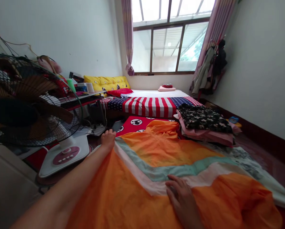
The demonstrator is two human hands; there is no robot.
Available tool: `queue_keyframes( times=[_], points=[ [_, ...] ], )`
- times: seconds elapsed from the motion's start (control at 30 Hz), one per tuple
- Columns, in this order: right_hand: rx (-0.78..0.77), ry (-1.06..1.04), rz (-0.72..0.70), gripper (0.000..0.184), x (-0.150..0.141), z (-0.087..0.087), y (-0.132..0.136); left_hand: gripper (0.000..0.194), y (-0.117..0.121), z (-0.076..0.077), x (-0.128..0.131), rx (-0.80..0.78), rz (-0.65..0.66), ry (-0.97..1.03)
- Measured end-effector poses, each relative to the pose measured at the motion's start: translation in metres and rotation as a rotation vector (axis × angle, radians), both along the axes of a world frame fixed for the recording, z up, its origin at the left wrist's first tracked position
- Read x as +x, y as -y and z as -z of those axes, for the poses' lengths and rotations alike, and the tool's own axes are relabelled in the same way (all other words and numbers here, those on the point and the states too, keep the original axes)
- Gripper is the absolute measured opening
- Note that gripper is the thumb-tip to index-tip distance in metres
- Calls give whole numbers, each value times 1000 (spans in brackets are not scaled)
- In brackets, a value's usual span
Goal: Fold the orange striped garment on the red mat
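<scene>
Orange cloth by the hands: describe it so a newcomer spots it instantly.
Under the window, find the bed with the stars-and-stripes cover. In front of it, past the red patterned mat, lies a big orange cloth. Teal and cream bands cross it, unlike anything nearby.

- right hand (181, 198): wrist cut off by the bottom edge
- orange quilt (137, 194): near end cut off by the bottom edge
- fan (20, 101): left side cut off by the left edge
- small things (81, 88) on the desk (94, 94): too small to tell

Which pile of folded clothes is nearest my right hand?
Closest to your right hand: the black floral pile beside the bed; the small pink stack sits farther off, on it.
</scene>
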State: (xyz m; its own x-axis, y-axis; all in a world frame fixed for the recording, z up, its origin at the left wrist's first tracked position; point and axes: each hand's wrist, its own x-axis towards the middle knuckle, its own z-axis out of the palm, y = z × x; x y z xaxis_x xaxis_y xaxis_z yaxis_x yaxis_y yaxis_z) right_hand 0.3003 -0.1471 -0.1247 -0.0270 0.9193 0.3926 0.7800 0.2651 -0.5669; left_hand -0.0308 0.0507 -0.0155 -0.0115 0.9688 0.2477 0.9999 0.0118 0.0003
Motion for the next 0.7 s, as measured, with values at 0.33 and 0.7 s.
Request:
queue_keyframes(
  times=[0.33, 0.7],
  points=[
    [-13, 23, -13, 20, 1, 3, -1, 57, 51, 65, 138, -228, 874, 148],
    [-18, 17, -18, 20, 3, 0, 1, 62, -10, 62, 91, -359, 456, 112]
  ],
)
